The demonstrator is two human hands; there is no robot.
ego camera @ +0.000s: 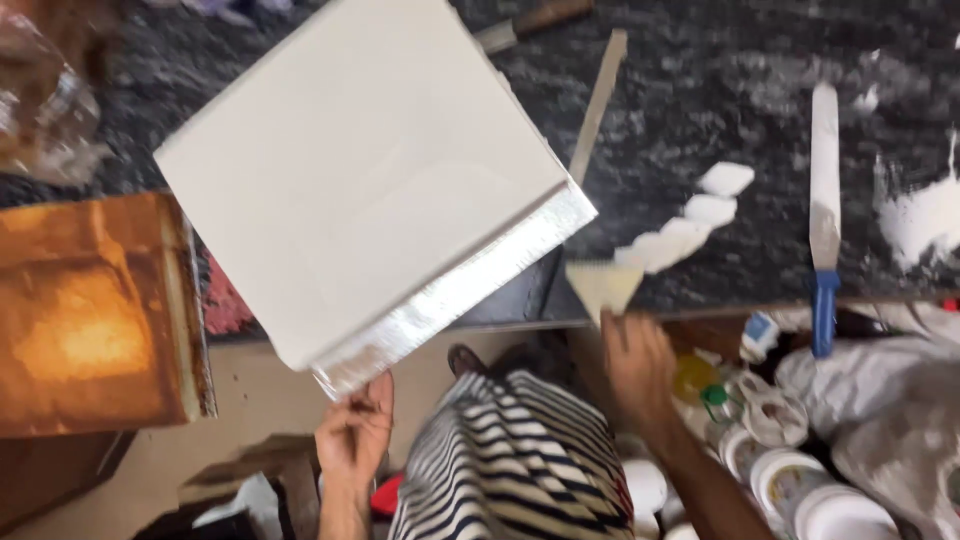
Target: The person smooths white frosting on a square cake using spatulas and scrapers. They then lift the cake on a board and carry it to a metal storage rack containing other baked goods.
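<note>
Under the white square cake [370, 170], left hand [355, 435] raised, fingers [378, 395] upward.

The square iced cake [360, 170] on its foil board [460, 290] sits on the counter [720, 80], directly beyond the left hand [355, 435], whose fingertips meet the board's near corner. Left of that hand lies a baked slab in a tray [95, 310]. The right hand [635, 360] holds a comb scraper [603, 285] at the counter's edge, just right of the board. Icing dabs [690, 220] lie beyond this hand, a palette knife [823, 210] farther right. Tubs [800, 480] sit below, right of it.
</note>
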